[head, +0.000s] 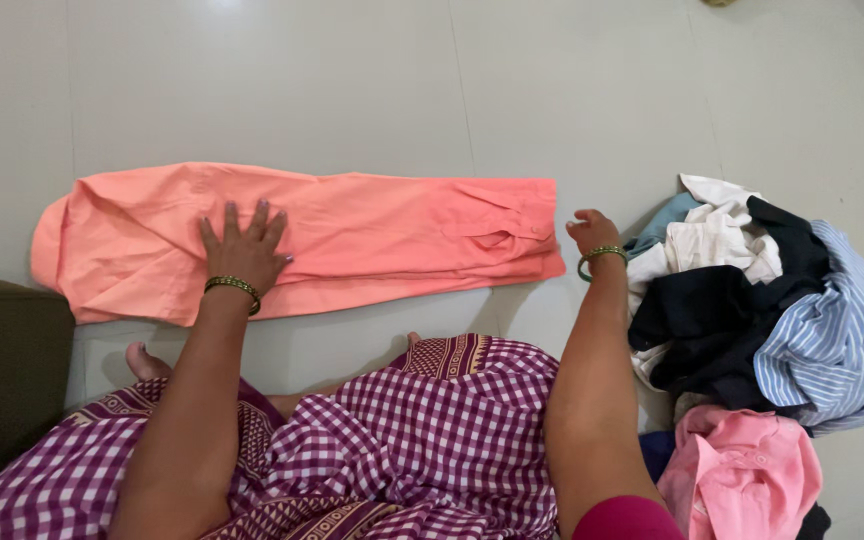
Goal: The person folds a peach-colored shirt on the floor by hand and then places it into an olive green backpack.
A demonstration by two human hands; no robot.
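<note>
- Head view: the long, folded coral-orange cotton garment (302, 240) lies flat on the pale tiled floor (552, 90), stretched crosswise in front of your knees. Take it as your landmark for everything else.
- Your left hand (244, 248) rests on the garment, left of its middle, palm down with fingers spread. It grasps nothing and only presses the cloth flat. Keep that pressure broad and even, so the layers beneath do not slide apart.
- Your right hand (592, 235) sits at the garment's right end, just beside the cuffed corner. Its fingers curl inward. I cannot tell whether they pinch the edge or merely touch it. If you take hold there, grip both layers together.
- The right end looks puckered near the cuff. Judging from that, smooth outward from your left palm toward that end before making any new crease.
- The long edges look roughly parallel. Keep them so, and line up the ends squarely.
- To the right of the garment, well clear of its cuff, sits a heap of mixed clothes (752, 310): white, black, blue-striped and pink. Keep your right forearm from dragging them in.
- To the left, beyond its rounded end, stands a dark olive cushion (2, 370). It does not touch the cloth.
</note>
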